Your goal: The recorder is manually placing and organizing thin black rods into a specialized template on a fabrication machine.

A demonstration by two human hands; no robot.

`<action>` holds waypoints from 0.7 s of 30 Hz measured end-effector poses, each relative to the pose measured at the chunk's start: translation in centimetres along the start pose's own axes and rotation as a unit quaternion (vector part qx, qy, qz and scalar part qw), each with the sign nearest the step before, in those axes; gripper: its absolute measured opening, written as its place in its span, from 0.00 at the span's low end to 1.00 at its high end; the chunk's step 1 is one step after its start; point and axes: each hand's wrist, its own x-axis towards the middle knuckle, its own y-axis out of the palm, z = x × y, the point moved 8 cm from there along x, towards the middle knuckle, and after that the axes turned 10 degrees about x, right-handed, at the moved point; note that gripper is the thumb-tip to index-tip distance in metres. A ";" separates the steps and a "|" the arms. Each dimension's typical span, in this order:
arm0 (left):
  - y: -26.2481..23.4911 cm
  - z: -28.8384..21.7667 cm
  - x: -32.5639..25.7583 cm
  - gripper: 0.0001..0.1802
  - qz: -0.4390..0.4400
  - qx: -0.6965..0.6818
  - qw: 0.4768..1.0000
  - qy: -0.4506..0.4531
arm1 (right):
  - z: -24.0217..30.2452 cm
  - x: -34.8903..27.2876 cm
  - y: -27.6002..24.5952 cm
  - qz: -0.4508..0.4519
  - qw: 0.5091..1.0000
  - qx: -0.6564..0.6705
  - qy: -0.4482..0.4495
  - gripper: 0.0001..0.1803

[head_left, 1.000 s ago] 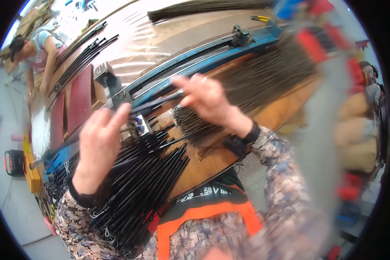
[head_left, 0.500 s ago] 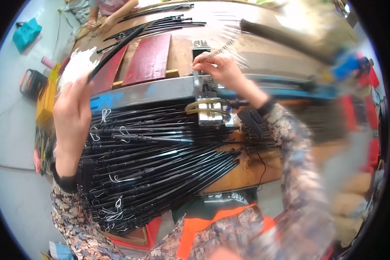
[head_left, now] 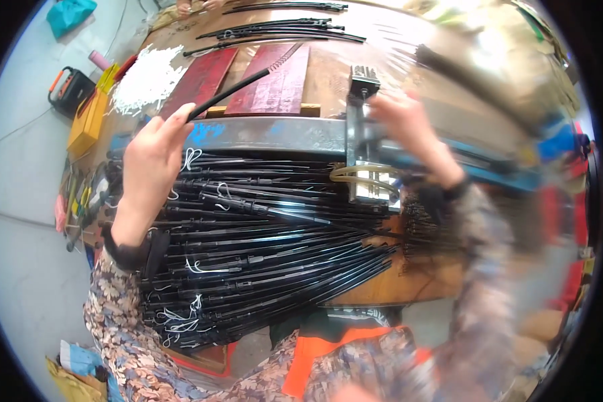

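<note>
I note my left hand closed around one thin black rod, lifting it so that it angles up and away over the red boards toward the far edge of the workbench. My right hand rests on the upright metal clamp fixture on the blue-grey steel beam; motion blur prevents me from telling whether the fingers grip it or only touch it. Below the beam lies a dense pile of black rods, some bundled with white ties, fanning over the near edge.

Risks, in my judgement: the lifted rod's free end could whip or snag neighbouring rods; the overhanging pile could slide off; fingers near the clamp could be pinched.
</note>
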 end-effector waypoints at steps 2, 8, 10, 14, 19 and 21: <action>2.0 0.8 0.4 0.17 0.009 0.035 0.999 0.000 | -3.8 -5.1 -3.3 -0.034 0.995 -0.093 -0.004 0.07; 11.1 -8.2 4.6 0.14 0.024 -0.042 0.983 0.177 | -7.9 -16.0 -15.6 -0.017 0.960 -0.261 0.095 0.02; 14.2 -12.7 5.9 0.13 0.006 -0.110 0.965 0.239 | -10.1 -17.7 -15.2 -0.035 0.965 -0.248 0.078 0.03; 17.7 -13.0 7.0 0.11 0.109 -0.094 0.974 0.177 | -12.4 -20.1 -15.7 -0.050 0.970 -0.186 0.147 0.03; 18.8 -13.7 5.6 0.05 0.129 -0.167 0.960 0.182 | -14.4 -21.6 -14.1 -0.060 0.969 -0.164 0.174 0.04; 18.5 -13.5 5.3 0.05 0.118 -0.172 0.961 0.181 | -13.8 -21.7 -14.4 -0.073 0.971 -0.154 0.167 0.04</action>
